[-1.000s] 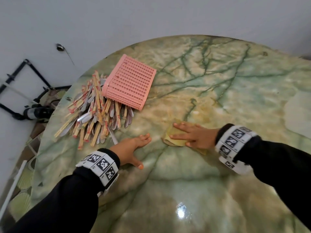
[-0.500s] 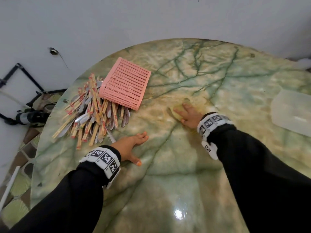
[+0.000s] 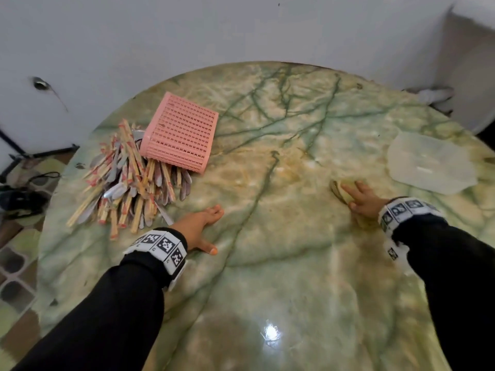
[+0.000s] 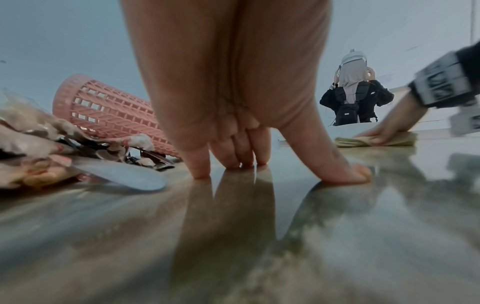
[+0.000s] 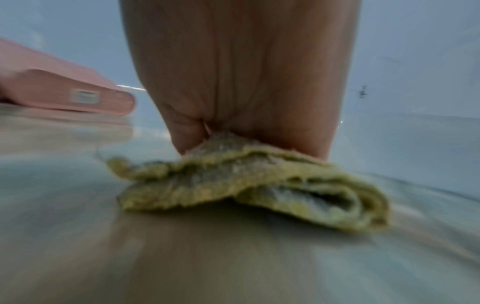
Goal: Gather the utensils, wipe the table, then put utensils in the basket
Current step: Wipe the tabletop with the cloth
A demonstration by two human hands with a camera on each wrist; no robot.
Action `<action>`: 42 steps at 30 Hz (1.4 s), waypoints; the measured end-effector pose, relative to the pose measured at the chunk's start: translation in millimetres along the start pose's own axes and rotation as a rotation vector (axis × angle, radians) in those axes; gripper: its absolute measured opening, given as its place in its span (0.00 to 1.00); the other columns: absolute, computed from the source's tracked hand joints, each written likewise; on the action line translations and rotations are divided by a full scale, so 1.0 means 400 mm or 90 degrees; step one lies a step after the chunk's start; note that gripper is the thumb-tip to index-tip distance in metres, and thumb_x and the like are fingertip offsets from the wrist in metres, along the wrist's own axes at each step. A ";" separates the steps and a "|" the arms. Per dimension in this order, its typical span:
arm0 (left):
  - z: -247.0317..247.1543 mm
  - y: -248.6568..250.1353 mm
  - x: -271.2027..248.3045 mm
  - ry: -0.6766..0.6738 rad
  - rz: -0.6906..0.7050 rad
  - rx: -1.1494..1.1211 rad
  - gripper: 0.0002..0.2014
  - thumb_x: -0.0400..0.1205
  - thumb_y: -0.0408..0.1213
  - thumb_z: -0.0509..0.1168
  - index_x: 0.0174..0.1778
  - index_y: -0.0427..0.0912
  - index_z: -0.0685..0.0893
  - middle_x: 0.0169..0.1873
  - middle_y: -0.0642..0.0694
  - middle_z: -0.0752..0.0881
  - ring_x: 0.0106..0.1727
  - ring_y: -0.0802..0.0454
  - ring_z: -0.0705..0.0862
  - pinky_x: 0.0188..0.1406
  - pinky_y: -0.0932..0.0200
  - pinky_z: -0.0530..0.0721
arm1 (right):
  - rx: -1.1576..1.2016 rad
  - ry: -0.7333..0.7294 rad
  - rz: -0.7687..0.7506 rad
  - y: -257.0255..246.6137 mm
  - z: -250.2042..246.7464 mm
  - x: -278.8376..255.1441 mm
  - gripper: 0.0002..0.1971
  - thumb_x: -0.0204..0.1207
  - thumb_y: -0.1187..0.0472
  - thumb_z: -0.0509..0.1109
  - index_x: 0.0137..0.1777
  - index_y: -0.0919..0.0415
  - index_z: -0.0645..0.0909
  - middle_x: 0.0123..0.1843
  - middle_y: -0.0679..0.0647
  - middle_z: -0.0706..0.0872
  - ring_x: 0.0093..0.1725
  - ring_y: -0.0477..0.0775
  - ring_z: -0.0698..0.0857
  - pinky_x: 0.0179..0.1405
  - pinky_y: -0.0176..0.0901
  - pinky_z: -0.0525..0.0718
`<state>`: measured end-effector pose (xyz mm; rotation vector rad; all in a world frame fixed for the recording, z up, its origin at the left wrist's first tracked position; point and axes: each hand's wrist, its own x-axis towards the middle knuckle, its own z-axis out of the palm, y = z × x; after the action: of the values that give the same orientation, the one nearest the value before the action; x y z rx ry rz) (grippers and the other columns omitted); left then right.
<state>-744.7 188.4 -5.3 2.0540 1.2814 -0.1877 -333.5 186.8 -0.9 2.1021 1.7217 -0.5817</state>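
Note:
A pile of wrapped chopsticks and metal spoons, the utensils (image 3: pixel 126 183) (image 4: pixel 78 164), lies at the table's left. A pink plastic basket (image 3: pixel 182 135) (image 4: pixel 103 111) (image 5: pixel 64 92) lies tipped on its side over the pile's far end. My left hand (image 3: pixel 198 228) (image 4: pixel 233 144) rests flat on the green marble table (image 3: pixel 281 263), fingers straight, just right of the pile. My right hand (image 3: pixel 361 199) (image 5: pixel 246 92) presses a folded yellow-green cloth (image 3: pixel 338 191) (image 4: pixel 376 142) (image 5: pixel 246 181) onto the table at the right, fingers straight on top.
A clear plastic container (image 3: pixel 428 164) sits on the table just beyond my right hand. A white wall runs close behind the table's far edge. Another person (image 4: pixel 355 92) stands in the background of the left wrist view. Patterned floor shows at the left.
My right hand has slid the cloth across the table, first away from me and then far to the right, towards the clear container. The left hand has stayed put.

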 end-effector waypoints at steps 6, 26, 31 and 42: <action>-0.001 0.002 -0.003 0.002 -0.003 0.003 0.49 0.70 0.37 0.77 0.81 0.42 0.53 0.82 0.50 0.49 0.82 0.58 0.49 0.77 0.68 0.47 | -0.067 0.141 -0.244 -0.333 0.011 0.016 0.36 0.77 0.43 0.32 0.82 0.59 0.55 0.80 0.73 0.54 0.80 0.74 0.57 0.77 0.62 0.59; 0.002 0.005 0.001 0.000 -0.019 0.006 0.49 0.70 0.35 0.77 0.81 0.42 0.52 0.82 0.50 0.47 0.82 0.57 0.51 0.78 0.66 0.49 | 0.044 0.112 -0.073 -0.243 0.073 -0.027 0.31 0.83 0.57 0.56 0.82 0.45 0.47 0.84 0.60 0.42 0.83 0.64 0.47 0.82 0.52 0.50; 0.000 0.019 0.000 0.007 -0.052 -0.003 0.50 0.68 0.33 0.78 0.81 0.41 0.54 0.82 0.48 0.49 0.82 0.55 0.52 0.78 0.66 0.49 | -0.108 0.040 -0.368 -0.420 0.166 -0.231 0.31 0.81 0.58 0.55 0.81 0.38 0.49 0.85 0.51 0.40 0.84 0.57 0.45 0.76 0.66 0.56; 0.135 0.271 0.044 0.040 -0.016 0.006 0.45 0.72 0.37 0.75 0.81 0.43 0.57 0.83 0.43 0.48 0.83 0.50 0.51 0.77 0.65 0.51 | 0.016 0.002 -0.215 0.194 0.127 -0.227 0.45 0.66 0.24 0.27 0.76 0.52 0.28 0.83 0.53 0.33 0.84 0.57 0.41 0.81 0.50 0.49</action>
<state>-633.0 138.8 -1.6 2.0667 1.3477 -0.1410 -277.4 70.1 5.1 1.8369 2.0989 -0.6950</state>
